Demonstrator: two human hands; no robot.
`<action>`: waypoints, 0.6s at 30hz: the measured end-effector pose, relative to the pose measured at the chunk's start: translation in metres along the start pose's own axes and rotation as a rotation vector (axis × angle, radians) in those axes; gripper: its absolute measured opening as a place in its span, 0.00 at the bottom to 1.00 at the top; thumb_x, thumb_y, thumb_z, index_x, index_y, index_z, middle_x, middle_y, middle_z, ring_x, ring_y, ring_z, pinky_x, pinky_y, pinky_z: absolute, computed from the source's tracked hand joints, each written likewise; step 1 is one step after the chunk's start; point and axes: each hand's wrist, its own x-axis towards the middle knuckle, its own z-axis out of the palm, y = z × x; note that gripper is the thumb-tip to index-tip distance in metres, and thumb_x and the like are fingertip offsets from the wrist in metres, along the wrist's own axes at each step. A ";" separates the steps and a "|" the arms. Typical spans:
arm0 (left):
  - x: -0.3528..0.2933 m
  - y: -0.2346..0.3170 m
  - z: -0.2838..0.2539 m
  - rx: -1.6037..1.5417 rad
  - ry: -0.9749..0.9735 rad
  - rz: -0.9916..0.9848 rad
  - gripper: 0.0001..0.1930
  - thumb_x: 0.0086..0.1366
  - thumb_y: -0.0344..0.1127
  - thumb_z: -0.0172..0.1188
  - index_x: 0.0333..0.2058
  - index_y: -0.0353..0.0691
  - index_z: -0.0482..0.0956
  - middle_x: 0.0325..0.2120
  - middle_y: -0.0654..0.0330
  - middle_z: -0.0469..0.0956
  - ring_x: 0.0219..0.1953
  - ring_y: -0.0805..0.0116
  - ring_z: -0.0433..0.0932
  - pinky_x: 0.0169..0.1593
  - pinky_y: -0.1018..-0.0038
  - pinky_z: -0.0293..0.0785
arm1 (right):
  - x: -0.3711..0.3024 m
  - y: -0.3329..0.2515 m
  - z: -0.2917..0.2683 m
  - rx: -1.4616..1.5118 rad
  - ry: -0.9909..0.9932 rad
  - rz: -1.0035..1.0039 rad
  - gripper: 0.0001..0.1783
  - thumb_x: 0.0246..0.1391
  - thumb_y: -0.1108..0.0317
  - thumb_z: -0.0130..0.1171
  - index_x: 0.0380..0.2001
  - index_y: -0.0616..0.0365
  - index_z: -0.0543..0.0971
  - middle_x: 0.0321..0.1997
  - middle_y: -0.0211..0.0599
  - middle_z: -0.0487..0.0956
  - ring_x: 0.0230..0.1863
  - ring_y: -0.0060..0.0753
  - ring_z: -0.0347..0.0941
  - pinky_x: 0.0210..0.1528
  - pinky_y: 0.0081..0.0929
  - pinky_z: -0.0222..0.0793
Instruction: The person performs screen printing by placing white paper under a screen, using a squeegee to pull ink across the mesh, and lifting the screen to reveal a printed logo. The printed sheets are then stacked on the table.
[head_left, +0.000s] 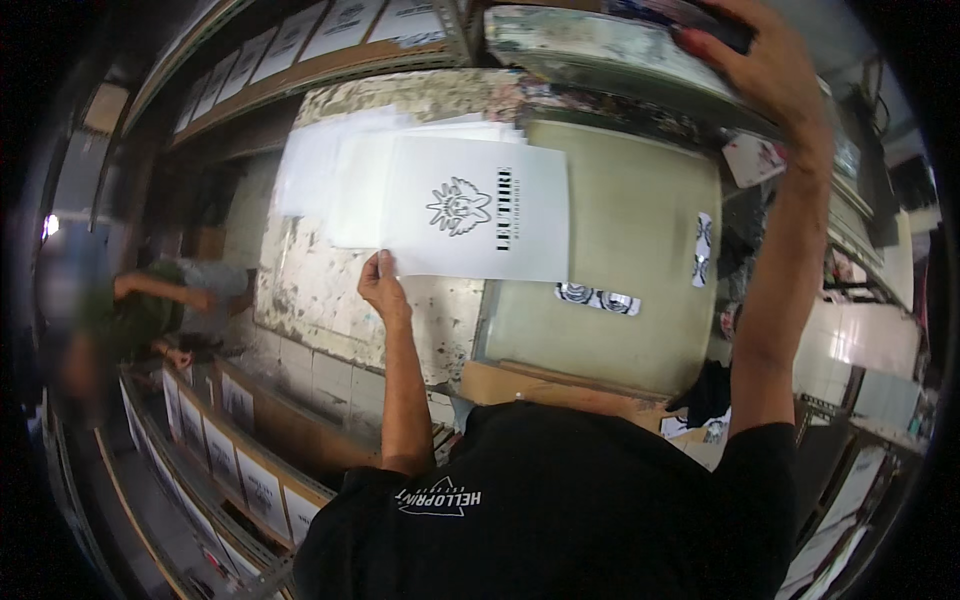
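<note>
White sheet [478,212], near-left corner in left fingers [386,264].

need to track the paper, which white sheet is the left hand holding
The sheet with a black emblem over the worktable: the left hand pinches its lower-left corner. The sheets left of it look blank, and no hand touches them.

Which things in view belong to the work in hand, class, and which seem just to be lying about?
Seemingly in use:
White paper sheet with black print, pinched by the left hand
Dark object at the right hand, kind unclear
Flat pale-green panel, partly under the sheet

Apparently lying about:
White strip with dark ring patterns, on the panel
Crumpled black cloth
</note>
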 end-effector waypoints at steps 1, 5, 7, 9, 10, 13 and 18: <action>0.006 0.001 -0.015 -0.008 0.036 0.019 0.07 0.66 0.30 0.64 0.36 0.31 0.83 0.29 0.63 0.80 0.33 0.75 0.74 0.40 0.76 0.73 | 0.001 0.008 -0.001 0.001 -0.008 0.006 0.22 0.42 0.56 0.72 0.42 0.54 0.86 0.41 0.46 0.85 0.43 0.42 0.81 0.52 0.34 0.72; 0.067 -0.003 -0.094 0.045 0.228 0.095 0.10 0.67 0.32 0.61 0.40 0.29 0.81 0.33 0.60 0.80 0.36 0.71 0.76 0.41 0.75 0.73 | 0.011 0.059 0.012 -0.116 0.005 -0.192 0.27 0.55 0.53 0.67 0.57 0.49 0.80 0.50 0.42 0.83 0.50 0.34 0.79 0.56 0.31 0.69; 0.088 -0.008 -0.128 0.083 0.324 0.132 0.15 0.68 0.32 0.61 0.49 0.28 0.79 0.38 0.56 0.80 0.37 0.70 0.77 0.41 0.76 0.73 | 0.011 0.061 0.013 -0.114 0.006 -0.220 0.27 0.54 0.53 0.68 0.56 0.48 0.80 0.49 0.40 0.83 0.49 0.34 0.79 0.54 0.29 0.69; 0.092 -0.004 -0.134 0.486 0.517 0.143 0.26 0.66 0.39 0.65 0.58 0.30 0.74 0.50 0.44 0.75 0.50 0.56 0.74 0.51 0.66 0.72 | 0.007 0.056 0.013 -0.102 0.019 -0.205 0.27 0.54 0.53 0.68 0.56 0.48 0.81 0.48 0.40 0.84 0.48 0.34 0.79 0.54 0.29 0.69; 0.087 0.006 -0.120 0.854 0.688 0.138 0.28 0.65 0.40 0.66 0.59 0.30 0.72 0.52 0.42 0.73 0.54 0.52 0.71 0.54 0.62 0.71 | 0.007 0.053 0.013 -0.114 0.010 -0.193 0.26 0.54 0.53 0.67 0.56 0.48 0.81 0.47 0.40 0.84 0.47 0.35 0.80 0.54 0.29 0.70; 0.088 0.005 -0.108 1.098 0.672 0.428 0.31 0.59 0.45 0.72 0.56 0.32 0.74 0.56 0.38 0.68 0.65 0.43 0.61 0.60 0.53 0.66 | 0.007 0.050 0.013 -0.125 0.004 -0.187 0.26 0.54 0.53 0.67 0.55 0.49 0.81 0.46 0.41 0.85 0.46 0.35 0.80 0.53 0.30 0.70; 0.017 -0.002 0.035 0.680 -0.100 0.835 0.17 0.50 0.42 0.77 0.39 0.46 0.88 0.38 0.58 0.80 0.42 0.58 0.77 0.47 0.62 0.69 | 0.007 0.049 0.011 -0.136 0.019 -0.238 0.26 0.54 0.54 0.68 0.55 0.51 0.81 0.46 0.41 0.85 0.45 0.34 0.80 0.52 0.30 0.71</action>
